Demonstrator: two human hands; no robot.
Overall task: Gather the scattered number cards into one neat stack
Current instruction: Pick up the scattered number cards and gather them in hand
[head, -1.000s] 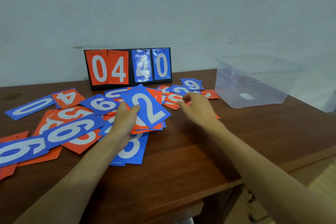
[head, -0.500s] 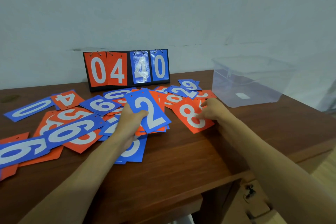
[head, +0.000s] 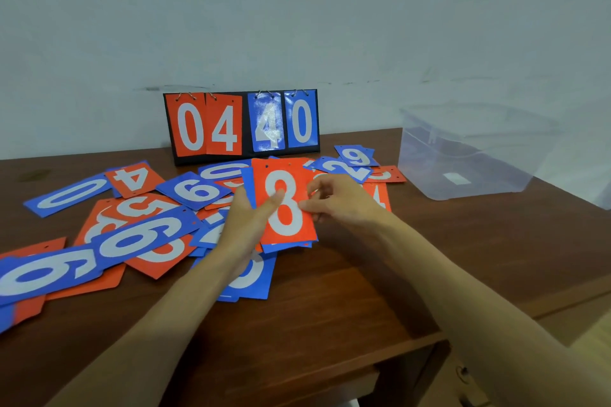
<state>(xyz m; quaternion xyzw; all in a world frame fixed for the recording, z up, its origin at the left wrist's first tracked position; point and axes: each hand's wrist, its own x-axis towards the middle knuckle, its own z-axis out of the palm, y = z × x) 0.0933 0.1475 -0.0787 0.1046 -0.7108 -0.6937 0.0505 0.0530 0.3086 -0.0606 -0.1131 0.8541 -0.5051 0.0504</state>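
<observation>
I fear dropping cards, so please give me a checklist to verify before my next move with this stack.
1. Grip: ok, the left hand holds the stack, thumb across the orange 8 card.
2. Edges aligned: not ok, blue cards stick out at left and bottom.
3. Picking hand free: not ok, the right hand pinches the 8's right edge.
4. Next card near: probably ok, an orange card lies just behind the right hand.
5. All gathered: not ok, the blue 9 card and many others lie loose on the wooden table.
</observation>
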